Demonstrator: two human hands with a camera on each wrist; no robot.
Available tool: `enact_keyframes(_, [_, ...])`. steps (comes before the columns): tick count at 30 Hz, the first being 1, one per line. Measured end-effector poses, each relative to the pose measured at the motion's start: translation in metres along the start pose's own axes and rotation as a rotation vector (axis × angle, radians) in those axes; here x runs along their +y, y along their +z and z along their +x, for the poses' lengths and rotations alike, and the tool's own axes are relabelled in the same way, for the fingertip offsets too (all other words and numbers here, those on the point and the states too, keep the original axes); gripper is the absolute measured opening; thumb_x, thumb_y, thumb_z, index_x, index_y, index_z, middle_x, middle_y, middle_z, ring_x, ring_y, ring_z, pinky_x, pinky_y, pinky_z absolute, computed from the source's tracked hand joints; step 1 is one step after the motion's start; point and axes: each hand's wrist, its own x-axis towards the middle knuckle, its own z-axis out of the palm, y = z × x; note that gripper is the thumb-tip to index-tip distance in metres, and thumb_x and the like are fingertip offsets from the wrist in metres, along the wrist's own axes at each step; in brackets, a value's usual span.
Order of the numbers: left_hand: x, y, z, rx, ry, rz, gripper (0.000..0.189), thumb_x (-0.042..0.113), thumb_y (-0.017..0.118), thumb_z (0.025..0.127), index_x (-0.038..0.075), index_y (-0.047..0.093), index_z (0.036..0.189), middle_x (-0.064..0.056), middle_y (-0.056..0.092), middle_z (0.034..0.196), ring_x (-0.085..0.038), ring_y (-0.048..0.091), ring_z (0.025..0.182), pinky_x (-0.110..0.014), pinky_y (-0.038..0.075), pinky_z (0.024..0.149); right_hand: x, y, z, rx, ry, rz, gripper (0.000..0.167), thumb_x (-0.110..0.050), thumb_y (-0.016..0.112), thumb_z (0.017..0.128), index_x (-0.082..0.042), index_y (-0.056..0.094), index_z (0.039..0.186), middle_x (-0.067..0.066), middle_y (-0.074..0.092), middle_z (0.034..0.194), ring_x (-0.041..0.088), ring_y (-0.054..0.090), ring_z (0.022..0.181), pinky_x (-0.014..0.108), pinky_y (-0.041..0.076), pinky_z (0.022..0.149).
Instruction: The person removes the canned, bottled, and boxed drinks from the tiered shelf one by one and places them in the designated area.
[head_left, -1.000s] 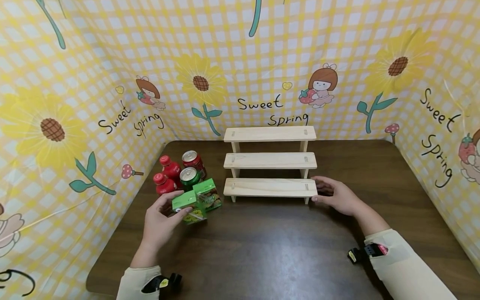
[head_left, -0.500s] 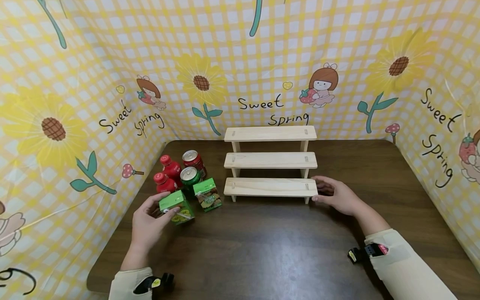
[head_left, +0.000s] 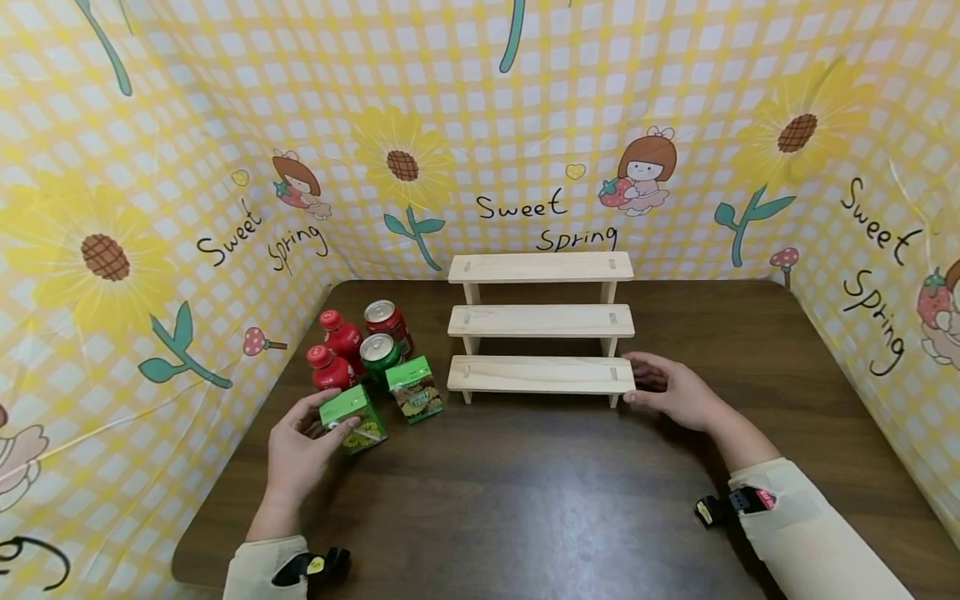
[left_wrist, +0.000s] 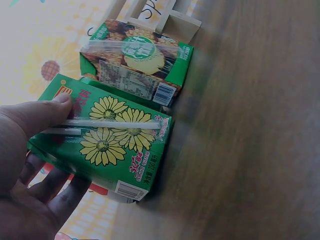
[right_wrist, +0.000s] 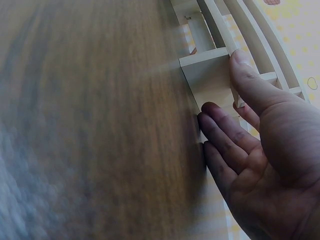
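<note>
My left hand (head_left: 298,446) grips a green drink carton (left_wrist: 117,132) with yellow flowers and a straw on its face, thumb on the front and fingers round the far side. A second green drink carton (head_left: 416,390), with a brown and yellow print, stands just to its right with a gap between them. At the right end of a three-step wooden shelf (head_left: 542,375) is my right hand (head_left: 675,396). Its thumb (right_wrist: 242,67) lies on the front edge of the lowest step, and the other fingers reach round the end beside the leg panel (right_wrist: 210,80).
Behind the cartons stand a green can (head_left: 379,354), a red can (head_left: 387,325) and two red bottles (head_left: 341,333), close together at the left of the dark wooden table (head_left: 525,500). A yellow checked cloth (head_left: 510,150) hangs round the back and sides.
The left hand has drawn the flowered carton left, apart from the other carton, with only a slight shift in the last half second. The right hand and shelf have stayed still.
</note>
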Motion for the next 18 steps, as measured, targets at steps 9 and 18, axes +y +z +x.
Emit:
enact_keyframes(9, [-0.0003, 0.0017, -0.0015, 0.007, -0.040, -0.014, 0.052, 0.005, 0.088, 0.085, 0.004, 0.069, 0.134, -0.012, 0.071, 0.116, -0.005, 0.068, 0.093, -0.017, 0.056, 0.080, 0.0015, 0.0000, 0.0007, 0.001, -0.011, -0.021, 0.073, -0.029, 0.082, 0.094, -0.005, 0.048, 0.154, 0.018, 0.066, 0.131, 0.037, 0.063, 0.124, 0.056, 0.049, 0.101])
enact_keyframes(18, [-0.0007, 0.0015, -0.0022, 0.004, -0.031, -0.030, 0.052, 0.004, 0.088, 0.086, 0.003, 0.069, 0.134, -0.012, 0.071, 0.117, -0.006, 0.068, 0.093, -0.018, 0.057, 0.081, 0.0020, -0.0001, 0.0007, 0.002, -0.015, -0.020, 0.074, -0.028, 0.082, 0.094, -0.005, 0.048, 0.155, 0.018, 0.065, 0.132, 0.038, 0.062, 0.124, 0.056, 0.049, 0.101])
